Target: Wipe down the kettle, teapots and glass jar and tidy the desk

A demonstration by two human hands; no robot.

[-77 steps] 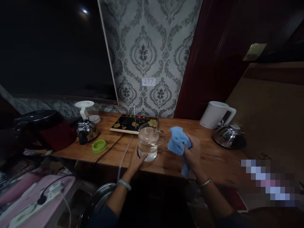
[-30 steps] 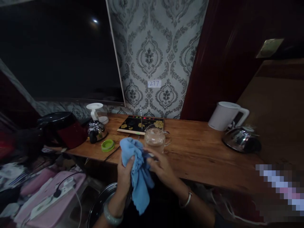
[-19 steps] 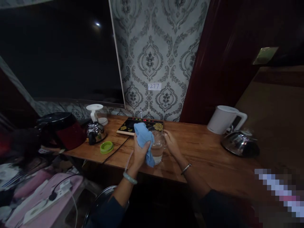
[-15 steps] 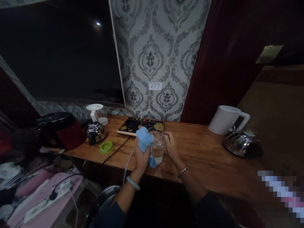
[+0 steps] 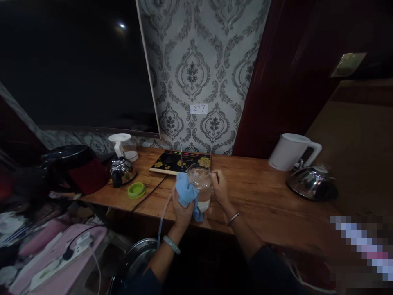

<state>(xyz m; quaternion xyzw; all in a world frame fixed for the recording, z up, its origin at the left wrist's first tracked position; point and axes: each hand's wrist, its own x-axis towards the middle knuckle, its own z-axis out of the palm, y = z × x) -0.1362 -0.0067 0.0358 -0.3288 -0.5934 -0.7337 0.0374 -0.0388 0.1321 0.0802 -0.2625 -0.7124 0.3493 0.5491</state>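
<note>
A clear glass pitcher [image 5: 204, 188] with liquid in its lower part stands near the front edge of the wooden counter [image 5: 254, 196]. My right hand [image 5: 220, 189] is closed around the handle on its right side. In my left hand [image 5: 183, 211] is a bunched blue cloth [image 5: 186, 189], held against or close beside the pitcher's left wall; a corner hangs down in front of the glass. Behind the pitcher lies a black panel with gold flowers and lit buttons, an electric tea stove [image 5: 167, 162], with a thin metal spout [image 5: 181, 153] rising from it.
Left on the counter are a green round lid [image 5: 136, 190], a small steel kettle [image 5: 122, 170] and a dark red appliance [image 5: 82, 170]. A white electric kettle [image 5: 288, 151] and another steel kettle [image 5: 311, 182] stand right. Below left are a metal basin [image 5: 135, 258] and a power strip [image 5: 61, 262].
The blue cloth has dropped slightly and turned along the pitcher's left side with my left hand. My right hand stays on the handle. The view has shifted a little.
</note>
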